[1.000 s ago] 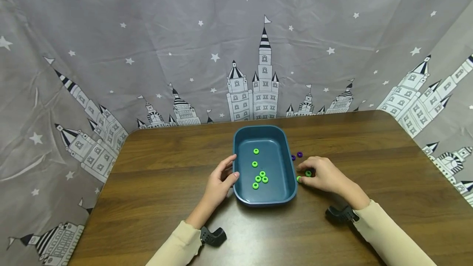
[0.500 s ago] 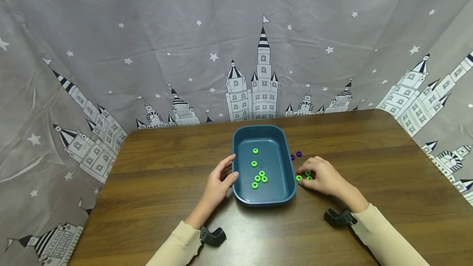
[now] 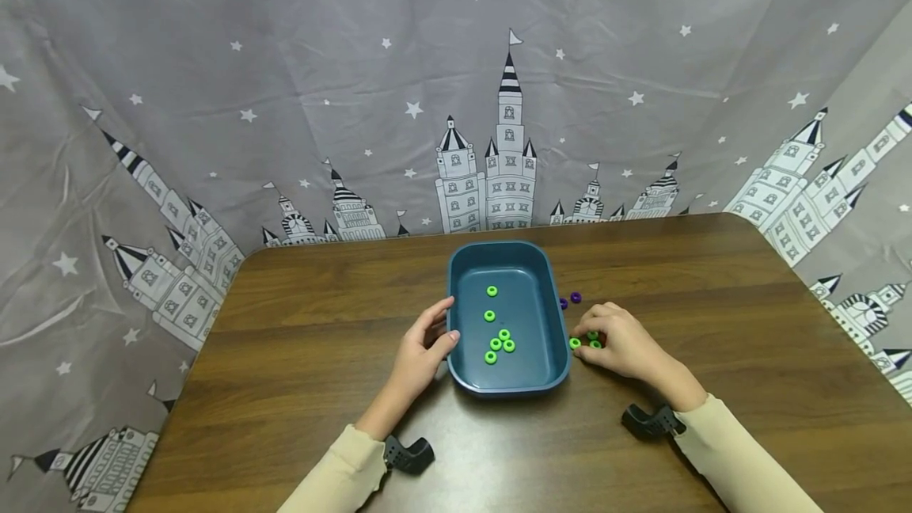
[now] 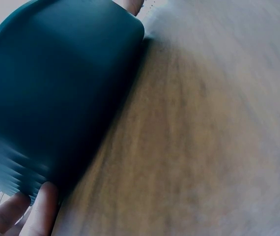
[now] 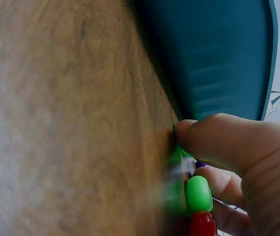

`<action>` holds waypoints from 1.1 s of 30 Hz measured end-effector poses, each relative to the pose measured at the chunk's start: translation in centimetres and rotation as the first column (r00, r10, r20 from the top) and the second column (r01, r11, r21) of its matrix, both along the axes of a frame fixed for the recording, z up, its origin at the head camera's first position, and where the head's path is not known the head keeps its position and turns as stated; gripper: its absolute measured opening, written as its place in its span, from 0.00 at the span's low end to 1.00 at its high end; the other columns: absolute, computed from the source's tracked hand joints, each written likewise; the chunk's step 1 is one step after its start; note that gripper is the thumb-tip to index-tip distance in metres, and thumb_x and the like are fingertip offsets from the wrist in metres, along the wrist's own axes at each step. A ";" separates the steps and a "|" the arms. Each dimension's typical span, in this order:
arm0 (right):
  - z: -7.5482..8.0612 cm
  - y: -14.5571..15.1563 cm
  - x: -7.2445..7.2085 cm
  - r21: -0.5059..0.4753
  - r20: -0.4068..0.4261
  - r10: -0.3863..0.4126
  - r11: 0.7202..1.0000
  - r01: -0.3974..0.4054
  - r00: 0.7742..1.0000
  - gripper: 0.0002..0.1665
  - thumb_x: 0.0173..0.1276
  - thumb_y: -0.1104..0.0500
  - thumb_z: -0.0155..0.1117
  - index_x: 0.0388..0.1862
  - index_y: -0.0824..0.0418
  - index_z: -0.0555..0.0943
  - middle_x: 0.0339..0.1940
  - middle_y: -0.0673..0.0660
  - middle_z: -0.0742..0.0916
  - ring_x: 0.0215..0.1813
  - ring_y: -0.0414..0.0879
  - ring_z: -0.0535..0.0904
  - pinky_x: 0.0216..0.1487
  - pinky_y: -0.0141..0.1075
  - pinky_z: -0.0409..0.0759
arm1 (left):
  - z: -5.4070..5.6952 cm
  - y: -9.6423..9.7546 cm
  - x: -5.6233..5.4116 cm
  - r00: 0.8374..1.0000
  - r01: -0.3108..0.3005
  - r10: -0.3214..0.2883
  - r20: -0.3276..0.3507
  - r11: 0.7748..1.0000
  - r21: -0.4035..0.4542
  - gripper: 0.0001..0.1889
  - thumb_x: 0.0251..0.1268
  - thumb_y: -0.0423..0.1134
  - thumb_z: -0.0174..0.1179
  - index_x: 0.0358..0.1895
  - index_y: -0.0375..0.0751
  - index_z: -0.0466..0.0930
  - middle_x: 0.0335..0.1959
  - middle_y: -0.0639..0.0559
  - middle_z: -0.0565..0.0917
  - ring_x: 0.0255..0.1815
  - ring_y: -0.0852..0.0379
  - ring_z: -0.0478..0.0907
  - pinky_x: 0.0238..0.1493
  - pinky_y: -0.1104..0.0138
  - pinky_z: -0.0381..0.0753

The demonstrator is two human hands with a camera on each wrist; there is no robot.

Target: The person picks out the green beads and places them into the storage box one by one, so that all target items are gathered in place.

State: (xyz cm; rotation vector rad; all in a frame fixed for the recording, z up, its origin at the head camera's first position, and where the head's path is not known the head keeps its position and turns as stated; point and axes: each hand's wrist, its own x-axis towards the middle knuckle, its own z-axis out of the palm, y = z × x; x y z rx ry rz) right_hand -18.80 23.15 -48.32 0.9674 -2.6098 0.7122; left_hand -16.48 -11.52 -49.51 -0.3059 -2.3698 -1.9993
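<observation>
A dark blue tray (image 3: pixel 461 377) stands mid-table with several green rings (image 3: pixel 489 316) inside. My left hand (image 3: pixel 419 359) rests against its left side, thumb and index finger at the rim. In the left wrist view its fingers (image 4: pixel 44 209) touch the tray's outer wall (image 4: pixel 56 93). Just right of the tray, my right hand (image 3: pixel 627 343) pinches a green ring (image 3: pixel 575 344) at thumb and fingertips. More green rings (image 3: pixel 595 345) lie under that hand. In the right wrist view, another green ring (image 5: pixel 199 193) and a red ring (image 5: pixel 203 224) sit below the thumb.
Two purple rings (image 3: pixel 575 298) lie by the tray's right wall, beyond the right hand. The brown wooden table (image 3: pixel 321 315) reaches back to a grey curtain (image 3: pixel 356 70) printed with castles and stars. Black wrist mounts (image 3: pixel 409 456) are strapped to both forearms.
My right hand has shifted slightly, so more green rings show beneath it than a second ago. The left hand and the tray have stayed in place.
</observation>
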 end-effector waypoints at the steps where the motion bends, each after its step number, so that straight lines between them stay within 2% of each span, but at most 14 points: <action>1: 0.0 0.0 0.0 0.000 0.002 -0.002 1.000 0.002 1.000 0.10 0.49 0.62 0.79 0.33 0.55 0.90 0.34 0.47 0.88 0.39 0.46 0.80 0.41 0.39 0.78 | 0.0 0.0 0.0 1.000 0.000 0.000 0.000 1.000 -0.003 0.28 0.70 0.32 0.60 0.73 0.40 0.70 0.66 0.27 0.76 0.63 0.30 0.79 0.44 0.61 0.90; 13: 0.2 -0.2 -0.3 0.016 0.034 -0.009 1.000 0.009 0.999 0.09 0.50 0.62 0.79 0.32 0.55 0.89 0.33 0.47 0.87 0.40 0.46 0.80 0.42 0.40 0.79 | 0.1 -0.1 0.1 1.000 -0.022 0.022 -0.009 1.000 -0.014 0.28 0.70 0.30 0.59 0.72 0.40 0.71 0.65 0.27 0.77 0.62 0.31 0.80 0.45 0.61 0.90; 19: 0.3 -0.1 -0.3 0.024 0.044 -0.007 1.000 0.006 0.999 0.09 0.50 0.62 0.79 0.32 0.56 0.89 0.34 0.48 0.88 0.41 0.48 0.82 0.44 0.43 0.81 | 0.0 0.1 0.1 1.000 -0.011 0.011 -0.008 1.000 -0.013 0.28 0.70 0.30 0.59 0.73 0.40 0.70 0.65 0.27 0.77 0.62 0.31 0.80 0.44 0.62 0.90; 28: 0.6 -0.1 -0.3 0.046 0.049 0.005 0.999 -0.007 0.999 0.08 0.52 0.63 0.78 0.32 0.57 0.89 0.33 0.48 0.87 0.39 0.46 0.81 0.42 0.40 0.80 | 0.0 0.1 0.0 1.000 -0.012 0.012 0.007 1.000 -0.006 0.28 0.71 0.31 0.59 0.73 0.41 0.70 0.66 0.28 0.76 0.62 0.31 0.80 0.43 0.61 0.90; 33: 1.1 0.1 -0.4 0.048 0.078 -0.011 0.999 0.007 0.997 0.07 0.54 0.65 0.76 0.33 0.58 0.89 0.33 0.48 0.89 0.38 0.44 0.82 0.40 0.38 0.81 | -0.1 0.1 0.1 1.000 -0.016 0.016 0.013 1.000 -0.007 0.28 0.71 0.31 0.59 0.73 0.41 0.70 0.66 0.28 0.77 0.62 0.32 0.80 0.43 0.63 0.90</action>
